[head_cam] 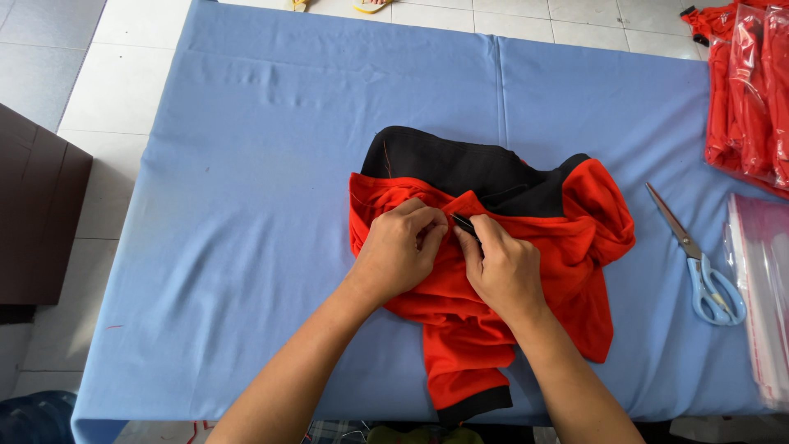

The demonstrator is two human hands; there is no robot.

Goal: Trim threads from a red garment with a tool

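**Red-and-black garment bunched mid-bench, both hands pinching it**

Garment, red with a black collar band and black cuff, lies crumpled at the centre of the frame on the blue cloth that covers the bench. Its black part sits toward the top of the heap, and one red sleeve with a black hem trails down to the lower edge of the frame, over the near side of the bench.

My left hand rests on the red fabric just left of centre, fingers curled in and the grip clamped on a fold of the garment. My right hand sits just beside it, touching the same ridge of cloth. Its grip is pinched together on a small dark tool, slim and black, whose tip pokes out between thumb and forefinger toward my left hand; I cannot tell exactly what kind of tool it is.

At the right of the frame a pair of scissors with light blue handles lies flat on the blue cloth, well apart from the garment. Beside them, at the right edge, lies a stack of clear plastic bags. In the upper right corner sit bagged red garments. White floor tiles show at upper left.
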